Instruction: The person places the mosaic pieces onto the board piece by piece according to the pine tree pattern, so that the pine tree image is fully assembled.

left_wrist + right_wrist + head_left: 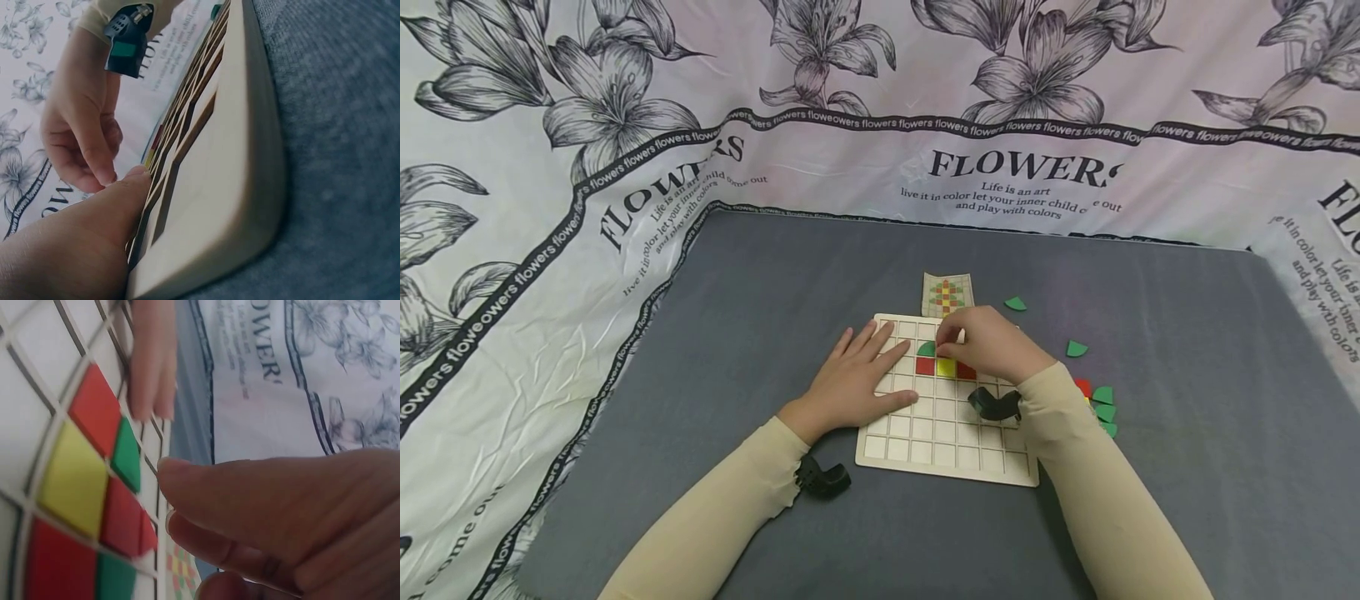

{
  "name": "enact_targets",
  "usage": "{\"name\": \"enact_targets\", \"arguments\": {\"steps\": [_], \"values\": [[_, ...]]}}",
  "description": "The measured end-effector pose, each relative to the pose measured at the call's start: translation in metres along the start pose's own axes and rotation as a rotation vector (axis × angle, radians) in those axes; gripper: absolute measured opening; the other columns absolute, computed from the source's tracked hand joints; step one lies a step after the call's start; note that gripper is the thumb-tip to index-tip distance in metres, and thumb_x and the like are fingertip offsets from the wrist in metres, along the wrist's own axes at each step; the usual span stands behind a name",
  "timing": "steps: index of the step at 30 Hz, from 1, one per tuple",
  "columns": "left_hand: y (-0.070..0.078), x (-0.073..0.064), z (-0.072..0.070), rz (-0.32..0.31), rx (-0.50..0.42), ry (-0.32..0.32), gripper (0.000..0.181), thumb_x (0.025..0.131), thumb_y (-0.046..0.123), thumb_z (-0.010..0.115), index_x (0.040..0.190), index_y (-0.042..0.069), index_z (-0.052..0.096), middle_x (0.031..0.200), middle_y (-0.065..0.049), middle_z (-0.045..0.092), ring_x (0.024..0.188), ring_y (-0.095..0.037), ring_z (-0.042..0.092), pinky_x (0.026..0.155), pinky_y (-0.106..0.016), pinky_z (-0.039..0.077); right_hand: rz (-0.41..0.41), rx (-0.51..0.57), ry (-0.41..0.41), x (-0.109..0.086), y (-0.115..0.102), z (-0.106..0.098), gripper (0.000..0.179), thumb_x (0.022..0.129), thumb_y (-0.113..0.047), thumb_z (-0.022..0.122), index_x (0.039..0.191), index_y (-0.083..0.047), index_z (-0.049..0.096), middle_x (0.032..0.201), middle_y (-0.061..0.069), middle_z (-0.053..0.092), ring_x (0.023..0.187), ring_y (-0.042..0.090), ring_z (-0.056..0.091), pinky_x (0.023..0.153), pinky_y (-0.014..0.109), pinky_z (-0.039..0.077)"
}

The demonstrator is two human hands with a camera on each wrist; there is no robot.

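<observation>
My left hand (855, 383) lies flat with spread fingers on the left part of a pale wooden grid board (910, 450). Its thumb rests over the board in the left wrist view. Over the board's upper middle hangs my right hand (992, 340), thumb and forefinger bent toward the cells with a small gap between their tips; no piece shows between them. Beside these tips a red square (122, 515) sits in a cell, with a red edge jutting beyond it. Around it are a yellow square (946, 367), a red square (925, 366) and a green rounded piece (927, 348).
A pattern card (947, 287) showing a coloured design lies behind the board. Loose green pieces (1015, 304) lie to its right, and more green pieces (1103, 396) and red ones (1082, 387) sit beside my right forearm. A flower-print cloth (820, 158) surrounds the grey table (730, 317).
</observation>
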State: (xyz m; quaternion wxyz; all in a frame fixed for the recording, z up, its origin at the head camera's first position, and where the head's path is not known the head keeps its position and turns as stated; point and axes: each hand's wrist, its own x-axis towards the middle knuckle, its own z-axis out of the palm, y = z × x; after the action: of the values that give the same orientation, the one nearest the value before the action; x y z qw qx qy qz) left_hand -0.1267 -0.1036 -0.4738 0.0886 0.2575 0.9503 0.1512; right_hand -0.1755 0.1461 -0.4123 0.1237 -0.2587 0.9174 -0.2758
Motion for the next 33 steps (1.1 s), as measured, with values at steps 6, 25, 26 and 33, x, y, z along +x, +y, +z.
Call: {"name": "enact_targets", "arguments": {"steps": [6, 25, 26, 33], "values": [[0.0, 0.0, 0.001, -0.005, -0.002, 0.001, 0.087, 0.099, 0.078, 0.043, 0.168, 0.029, 0.028, 0.178, -0.001, 0.007, 0.164, -0.021, -0.006, 0.13, -0.053, -0.002, 0.036, -0.001, 0.062, -0.004, 0.011, -0.011, 0.009, 0.1, -0.011, 0.072, 0.102, -0.008, 0.08, 0.097, 0.004, 0.076, 0.088, 0.022, 0.068, 0.08, 0.043, 0.056], [-0.003, 0.0, 0.001, 0.002, 0.009, 0.0, 0.087, 0.099, 0.078, 0.042, 0.169, 0.029, 0.026, 0.178, 0.0, 0.006, 0.164, -0.021, -0.006, 0.131, -0.051, -0.004, 0.174, -0.092, 0.24, -0.012, 0.055, -0.031, 0.04, 0.104, 0.004, 0.048, 0.139, 0.0, 0.067, 0.136, 0.028, 0.057, 0.127, 0.048, 0.055, 0.1, 0.062, 0.049], [-0.003, 0.0, 0.0, 0.001, 0.008, -0.002, 0.087, 0.099, 0.078, 0.042, 0.169, 0.029, 0.026, 0.178, -0.001, 0.006, 0.164, -0.021, -0.006, 0.131, -0.051, -0.004, 0.18, -0.099, 0.236, -0.012, 0.057, -0.03, 0.041, 0.104, 0.004, 0.048, 0.141, 0.0, 0.066, 0.137, 0.028, 0.056, 0.128, 0.049, 0.054, 0.102, 0.063, 0.048], [-0.001, 0.0, 0.0, -0.001, 0.007, -0.014, 0.087, 0.099, 0.078, 0.041, 0.169, 0.029, 0.025, 0.178, 0.0, 0.005, 0.164, -0.021, -0.007, 0.13, -0.051, -0.004, 0.199, -0.139, 0.219, -0.015, 0.068, -0.026, 0.041, 0.102, 0.006, 0.046, 0.138, 0.004, 0.066, 0.136, 0.029, 0.055, 0.127, 0.049, 0.055, 0.107, 0.063, 0.046]]}}
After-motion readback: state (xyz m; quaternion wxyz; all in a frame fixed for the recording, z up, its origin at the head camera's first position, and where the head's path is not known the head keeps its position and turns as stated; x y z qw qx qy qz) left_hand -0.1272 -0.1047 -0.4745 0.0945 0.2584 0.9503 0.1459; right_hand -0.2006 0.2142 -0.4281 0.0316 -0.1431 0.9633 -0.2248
